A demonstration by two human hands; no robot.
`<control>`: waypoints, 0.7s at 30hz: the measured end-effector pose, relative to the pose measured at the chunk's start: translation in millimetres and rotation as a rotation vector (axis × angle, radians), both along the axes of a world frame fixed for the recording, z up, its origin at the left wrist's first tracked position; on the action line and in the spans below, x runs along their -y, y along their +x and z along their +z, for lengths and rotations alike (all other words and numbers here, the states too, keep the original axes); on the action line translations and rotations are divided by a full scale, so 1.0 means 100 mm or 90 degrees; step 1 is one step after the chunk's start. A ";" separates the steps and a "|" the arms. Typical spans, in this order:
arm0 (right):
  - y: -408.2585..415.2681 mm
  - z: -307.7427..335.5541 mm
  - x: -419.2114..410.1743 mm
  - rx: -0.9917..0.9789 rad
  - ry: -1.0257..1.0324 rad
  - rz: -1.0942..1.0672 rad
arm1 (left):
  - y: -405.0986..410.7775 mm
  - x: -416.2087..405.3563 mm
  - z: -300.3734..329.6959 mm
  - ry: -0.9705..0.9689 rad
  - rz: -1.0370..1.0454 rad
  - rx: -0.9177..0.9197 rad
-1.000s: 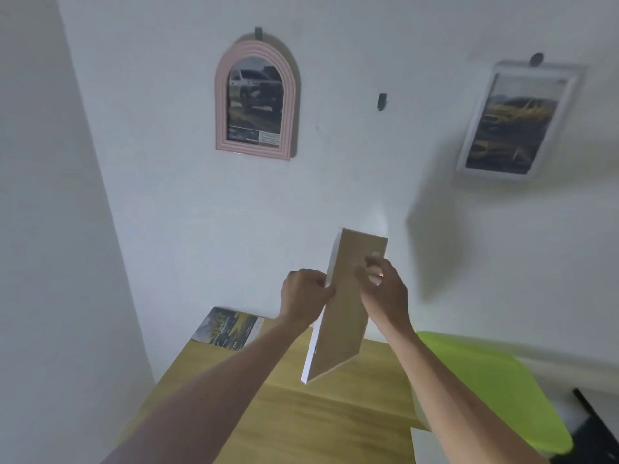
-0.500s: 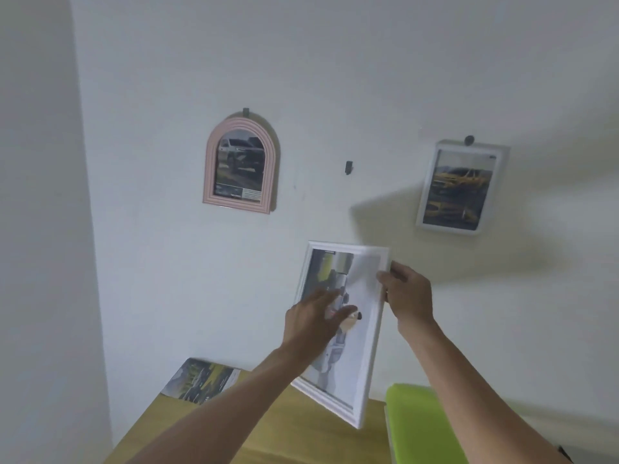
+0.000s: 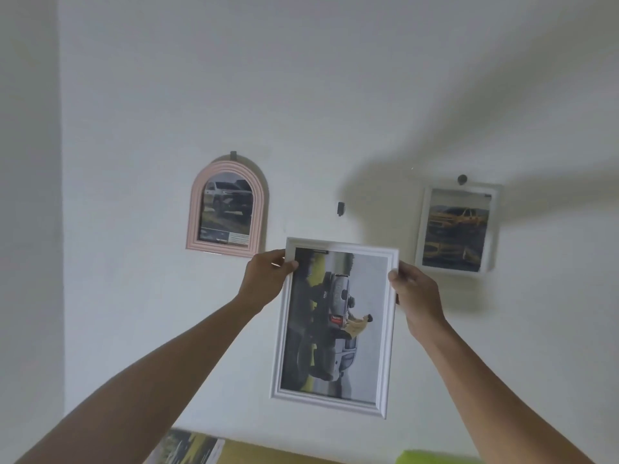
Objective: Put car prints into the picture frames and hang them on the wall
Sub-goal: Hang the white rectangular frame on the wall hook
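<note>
I hold a white rectangular picture frame (image 3: 335, 326) upright in front of the wall, its car print facing me and turned sideways. My left hand (image 3: 269, 276) grips its upper left edge, thumb on the front. My right hand (image 3: 415, 296) grips the upper right edge. A small dark wall hook (image 3: 340, 208) sits bare just above the frame's top. A pink arched frame (image 3: 227, 209) with a car print hangs to the left. A white frame (image 3: 457, 229) with a yellow car print hangs to the right.
A loose car print (image 3: 187, 448) lies on the wooden table (image 3: 268, 455) at the bottom edge. A bright green object (image 3: 435, 457) shows at the bottom right. A wall corner runs down the left side.
The frame was turned from its brown back to its front, raised and squared toward the wall. My left hand shifted from the glass to the upper left edge. My view tilted upward.
</note>
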State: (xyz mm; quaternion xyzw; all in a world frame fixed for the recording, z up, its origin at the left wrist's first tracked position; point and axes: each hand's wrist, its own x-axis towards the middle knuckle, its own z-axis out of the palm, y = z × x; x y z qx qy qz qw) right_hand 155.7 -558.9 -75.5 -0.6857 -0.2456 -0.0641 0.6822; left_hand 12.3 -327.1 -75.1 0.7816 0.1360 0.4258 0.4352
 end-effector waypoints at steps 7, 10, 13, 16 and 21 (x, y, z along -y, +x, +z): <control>0.37 0.38 -0.41 0.080 -0.038 -0.070 | 0.51 -0.44 0.42 -0.009 0.052 0.000; 0.50 0.49 -0.56 0.091 -0.038 -0.090 | 0.70 -0.55 0.51 0.032 0.078 0.013; 0.61 0.55 -0.70 0.095 -0.046 -0.108 | 0.86 -0.63 0.55 0.073 0.089 0.016; 0.73 0.57 -0.81 0.090 -0.046 -0.128 | 1.03 -0.72 0.56 0.094 0.081 0.020; 0.86 0.58 -0.95 0.106 -0.036 -0.170 | 1.27 -0.88 0.57 0.138 0.099 0.012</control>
